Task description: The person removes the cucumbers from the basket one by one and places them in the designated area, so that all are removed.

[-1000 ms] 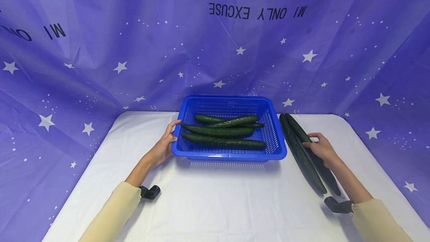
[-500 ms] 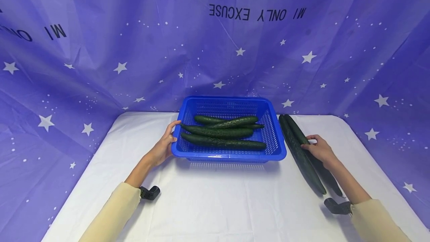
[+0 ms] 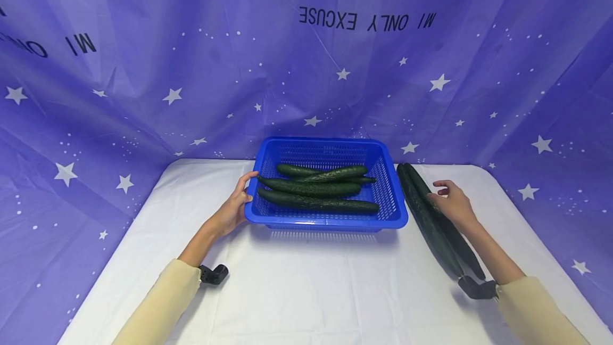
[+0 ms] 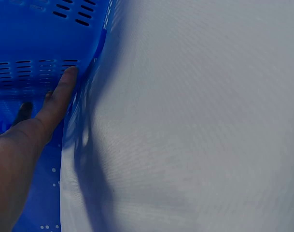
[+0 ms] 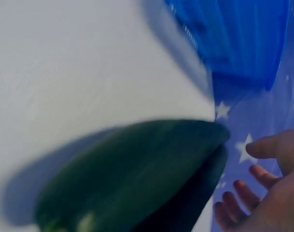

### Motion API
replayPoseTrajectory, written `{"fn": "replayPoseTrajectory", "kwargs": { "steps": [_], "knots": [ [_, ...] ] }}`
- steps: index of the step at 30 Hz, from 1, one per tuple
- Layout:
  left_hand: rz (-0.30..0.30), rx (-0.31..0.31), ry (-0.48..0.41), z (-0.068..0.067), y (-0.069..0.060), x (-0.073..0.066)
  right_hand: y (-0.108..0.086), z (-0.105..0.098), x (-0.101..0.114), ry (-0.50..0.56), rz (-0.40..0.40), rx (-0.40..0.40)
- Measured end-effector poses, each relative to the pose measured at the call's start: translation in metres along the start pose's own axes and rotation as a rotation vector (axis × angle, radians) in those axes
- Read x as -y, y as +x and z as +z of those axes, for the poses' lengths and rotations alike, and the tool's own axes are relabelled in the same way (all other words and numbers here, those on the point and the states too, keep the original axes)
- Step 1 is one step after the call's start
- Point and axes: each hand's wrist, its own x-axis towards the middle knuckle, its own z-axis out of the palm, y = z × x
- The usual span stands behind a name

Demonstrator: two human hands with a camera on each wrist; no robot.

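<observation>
1. behind the blue basket (image 3: 325, 222), a purple backdrop (image 3: 287, 89) with white stars and dark lettering rises.
2. beneath the basket, a table (image 3: 306, 292) covered in white spreads out on every side.
3. the basket itself is upright, with slotted walls and a smooth rim.
4. inside the basket lie at least four long green cucumbers (image 3: 311, 188), mostly crosswise, one slanting over another at the back.
5. just to the basket's right, two more cucumbers (image 3: 431, 226) lie side by side on the table, slanting towards the person.
6. at the basket's left side, the left hand (image 3: 233, 210) touches the rim and outer wall, thumb and fingers mostly extended.
7. beyond the pair on the basket's right, the right hand (image 3: 455, 204) hovers with loose, parted fingers, grasping nothing.
8. nearer the person than the basket, a black device (image 3: 214, 274) sits at the left wrist, another (image 3: 477, 288) at the right.
</observation>
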Motion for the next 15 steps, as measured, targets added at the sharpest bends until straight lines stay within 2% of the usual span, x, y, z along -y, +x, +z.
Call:
{"fn": "replayPoseTrajectory", "kwargs": {
  "steps": [3,7,11,15],
  "knots": [
    [-0.003,0.000,0.005,0.000,0.000,0.000,-0.002,0.002,0.020,-0.015,-0.099,-0.066],
    [-0.006,0.005,0.010,0.000,-0.001,-0.001,-0.003,0.008,0.052,0.024,-0.246,-0.092],
    [-0.007,0.006,0.015,0.001,-0.001,-0.002,-0.005,0.016,0.082,0.068,-0.345,-0.024],
    [-0.010,0.004,0.020,0.002,-0.002,-0.003,-0.006,0.026,0.105,0.046,-0.387,0.060]
  ]
}}
